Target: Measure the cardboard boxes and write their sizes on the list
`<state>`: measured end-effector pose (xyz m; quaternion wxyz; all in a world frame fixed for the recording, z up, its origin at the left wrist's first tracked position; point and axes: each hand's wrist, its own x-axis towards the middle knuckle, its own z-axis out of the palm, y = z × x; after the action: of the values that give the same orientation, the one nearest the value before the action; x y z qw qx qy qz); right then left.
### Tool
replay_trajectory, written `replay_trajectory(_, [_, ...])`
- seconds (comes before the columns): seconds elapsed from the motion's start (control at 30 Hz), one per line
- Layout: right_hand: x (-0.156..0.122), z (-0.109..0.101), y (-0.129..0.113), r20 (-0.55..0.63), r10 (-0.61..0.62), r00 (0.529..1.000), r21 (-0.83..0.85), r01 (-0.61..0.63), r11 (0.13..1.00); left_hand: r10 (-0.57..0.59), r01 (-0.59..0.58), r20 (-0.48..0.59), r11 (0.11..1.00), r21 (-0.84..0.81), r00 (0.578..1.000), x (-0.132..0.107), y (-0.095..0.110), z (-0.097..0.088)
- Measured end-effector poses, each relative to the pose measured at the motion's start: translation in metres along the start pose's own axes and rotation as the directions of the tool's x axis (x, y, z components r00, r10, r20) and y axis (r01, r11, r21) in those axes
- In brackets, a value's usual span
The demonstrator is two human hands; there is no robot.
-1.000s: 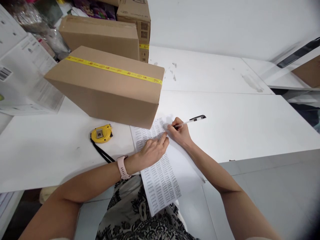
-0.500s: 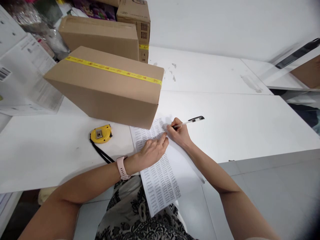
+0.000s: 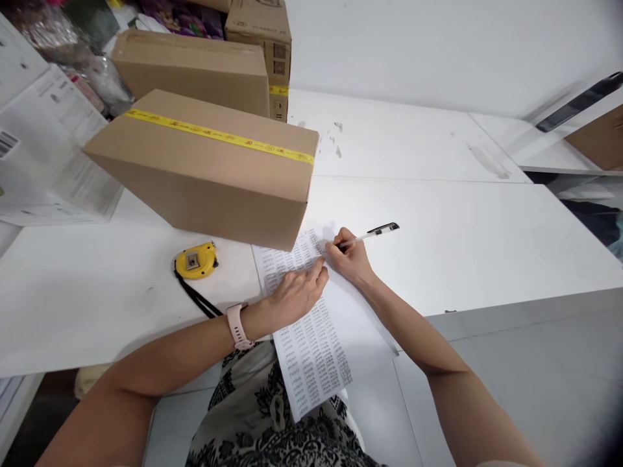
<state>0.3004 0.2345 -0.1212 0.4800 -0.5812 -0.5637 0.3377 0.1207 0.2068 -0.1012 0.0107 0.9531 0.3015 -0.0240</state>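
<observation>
A printed sheet (image 3: 311, 344) with rows of small text lies on the white table (image 3: 438, 253), its near end hanging over the edge. My right hand (image 3: 349, 259) is closed round a pen (image 3: 370, 235), its tip on the sheet's upper part. My left hand (image 3: 296, 293) rests on the paper with fingers curled, a fingertip touching a line beside the pen tip. A pink watch sits on my left wrist. A sealed cardboard box (image 3: 204, 165) with yellow tape stands just beyond the sheet, covering its top corner.
A yellow tape measure (image 3: 196, 261) with a black strap lies left of the sheet. More cardboard boxes (image 3: 195, 68) stand behind. Printed white packaging (image 3: 53, 155) sits at the far left. A second white table surface (image 3: 403, 139) extends behind.
Almost nothing differs; the pen wobbles slightly in my right hand, and both hands stay in place on the sheet.
</observation>
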Motion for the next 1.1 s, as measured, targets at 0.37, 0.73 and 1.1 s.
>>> replay_trajectory(0.37, [-0.0007, -0.0002, 0.0044, 0.015, -0.018, 1.000, -0.022, 0.019, 1.000, 0.000, 0.000, 0.014, 1.000, -0.005, 1.000, 0.0001, -0.0005, -0.0022])
replay_trajectory(0.73, [-0.0006, -0.0001, 0.0018, 0.017, -0.015, 1.000, -0.008, 0.015, 1.000, -0.002, 0.003, 0.043, 1.000, -0.017, 0.999, -0.0007, 0.0008, -0.0051])
replay_trajectory(1.1, [-0.0006, -0.0003, 0.0014, 0.009, -0.011, 1.000, -0.003, 0.011, 1.000, 0.002, -0.001, 0.033, 1.000, -0.025, 0.999, 0.0003, -0.0003, -0.0040])
